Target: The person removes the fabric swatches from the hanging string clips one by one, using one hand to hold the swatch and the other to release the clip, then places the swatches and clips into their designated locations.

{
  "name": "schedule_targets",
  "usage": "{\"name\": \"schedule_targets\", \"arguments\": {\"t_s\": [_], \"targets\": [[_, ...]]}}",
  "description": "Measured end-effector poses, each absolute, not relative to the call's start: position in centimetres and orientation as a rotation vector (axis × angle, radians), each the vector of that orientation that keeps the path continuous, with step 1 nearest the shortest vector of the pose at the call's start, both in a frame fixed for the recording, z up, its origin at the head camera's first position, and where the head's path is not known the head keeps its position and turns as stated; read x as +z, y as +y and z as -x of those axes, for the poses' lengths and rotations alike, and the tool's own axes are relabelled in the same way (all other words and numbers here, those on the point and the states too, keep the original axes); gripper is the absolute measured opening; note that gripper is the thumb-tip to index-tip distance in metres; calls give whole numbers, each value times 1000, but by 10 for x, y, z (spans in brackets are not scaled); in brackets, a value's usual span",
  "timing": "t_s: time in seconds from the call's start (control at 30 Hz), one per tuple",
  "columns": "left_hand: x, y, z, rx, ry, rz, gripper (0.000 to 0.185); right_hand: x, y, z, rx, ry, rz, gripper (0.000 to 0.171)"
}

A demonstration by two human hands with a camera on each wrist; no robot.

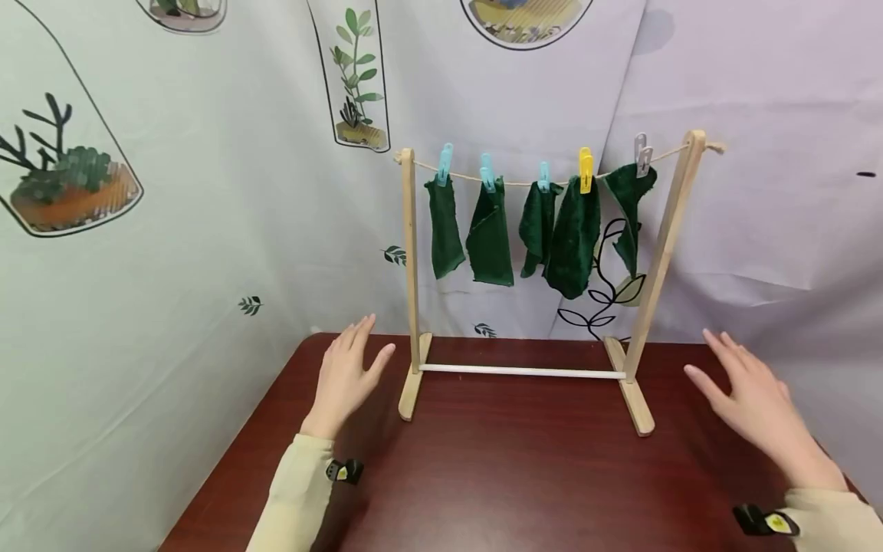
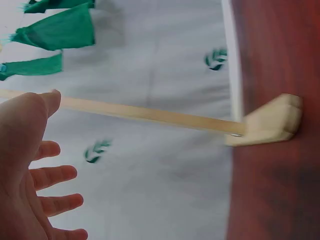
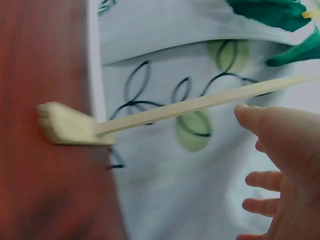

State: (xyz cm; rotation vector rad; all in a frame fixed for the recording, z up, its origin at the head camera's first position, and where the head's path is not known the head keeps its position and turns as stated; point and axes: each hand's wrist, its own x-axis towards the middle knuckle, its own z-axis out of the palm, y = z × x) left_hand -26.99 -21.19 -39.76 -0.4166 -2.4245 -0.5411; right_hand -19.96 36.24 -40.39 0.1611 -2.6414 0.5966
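Observation:
A small wooden drying rack [image 1: 411, 253] stands on the dark red table [image 1: 510, 475]. Several dark green cloths [image 1: 490, 234] hang from its string, held by blue, yellow and grey clothespins [image 1: 585, 169]. My left hand [image 1: 348, 376] hovers just left of the rack's left post, fingers straight, holding nothing. My right hand [image 1: 748, 399] hovers to the right of the right post [image 1: 665, 238], also flat and empty. The left wrist view has the left hand [image 2: 30, 170] beside the left post [image 2: 150, 114]; in the right wrist view the right hand [image 3: 282, 165] is near the right post [image 3: 200, 104].
A white printed sheet [image 1: 172, 230] with plant pictures hangs behind the table and drapes down at the left and right. The rack's wooden feet [image 1: 638, 402] and a white crossbar [image 1: 520, 372] rest on the table's far half.

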Motion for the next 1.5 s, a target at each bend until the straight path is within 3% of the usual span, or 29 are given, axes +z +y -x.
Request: {"name": "schedule_targets", "arguments": {"t_s": [0.4, 0.77, 1.13, 1.5], "targets": [[-334, -204, 273, -672, -2320, 529, 63, -306, 351, 209, 625, -2448, -311, 65], [-319, -184, 285, -1038, -2191, 569, 52, -256, 326, 212, 686, -2315, -294, 56], [-293, -159, 299, -1371, -2039, 554, 45, -180, 270, 233, 794, -2067, -485, 39], [-275, -135, 313, -1437, -1976, 573, 42, -125, 215, 250, 805, -2187, -585, 40]]}}
